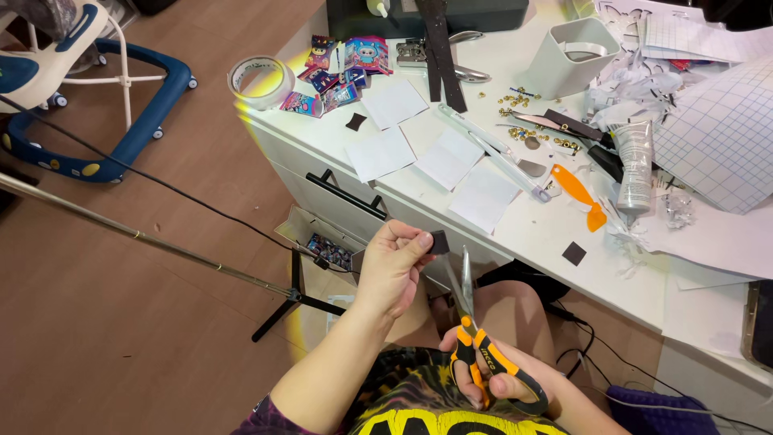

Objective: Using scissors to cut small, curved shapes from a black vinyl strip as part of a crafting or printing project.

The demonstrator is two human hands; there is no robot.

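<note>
While the left hand (393, 266) pinches a dark square (440, 242), the right hand (491, 379) grips scissors (473, 338).

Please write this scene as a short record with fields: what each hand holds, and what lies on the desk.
left hand: pinches a small dark square piece
right hand: holds orange-and-black scissors, blades pointing up beside the piece
desk: white; paper squares, tape roll, grey tube, brass eyelets
floor: brown, with a tripod

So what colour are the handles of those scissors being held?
Orange and black handles on the metal-bladed scissors, gripped by the right hand; the head view shows them best.
</note>
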